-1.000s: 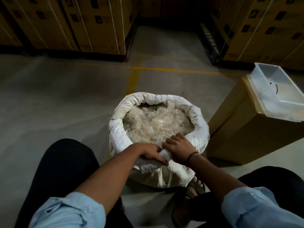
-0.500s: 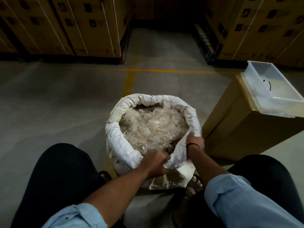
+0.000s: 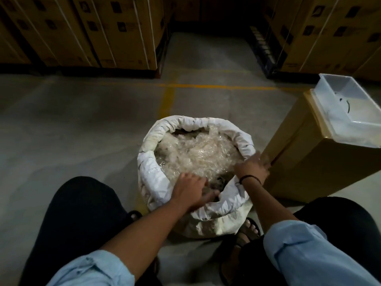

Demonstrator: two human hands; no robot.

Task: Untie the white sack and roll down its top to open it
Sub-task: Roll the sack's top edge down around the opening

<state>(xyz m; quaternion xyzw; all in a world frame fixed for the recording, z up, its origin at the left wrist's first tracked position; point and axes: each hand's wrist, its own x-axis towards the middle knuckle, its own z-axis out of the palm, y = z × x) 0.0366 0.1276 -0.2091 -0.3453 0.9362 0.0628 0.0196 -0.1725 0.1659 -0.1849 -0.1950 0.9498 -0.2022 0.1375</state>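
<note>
The roll of the white sack (image 3: 148,168) sags at 6 o'clock under the left hand (image 3: 190,189), so plastic shreds (image 3: 198,153) may spill there. At 3 o'clock the right hand (image 3: 252,168) is blurred. I cannot tell either grip's state.

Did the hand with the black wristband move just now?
Yes. The right hand slid along the white sack's rim, away from the left hand and toward the cardboard box standing beside the sack.

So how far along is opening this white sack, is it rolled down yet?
Done: the white woven sack is untied, clear plastic shreds showing, rim rolled along the back and left. In hand: the left hand at the near rim, the blurred right hand at the right rim. To do: roll that slacker near-right stretch.
</note>
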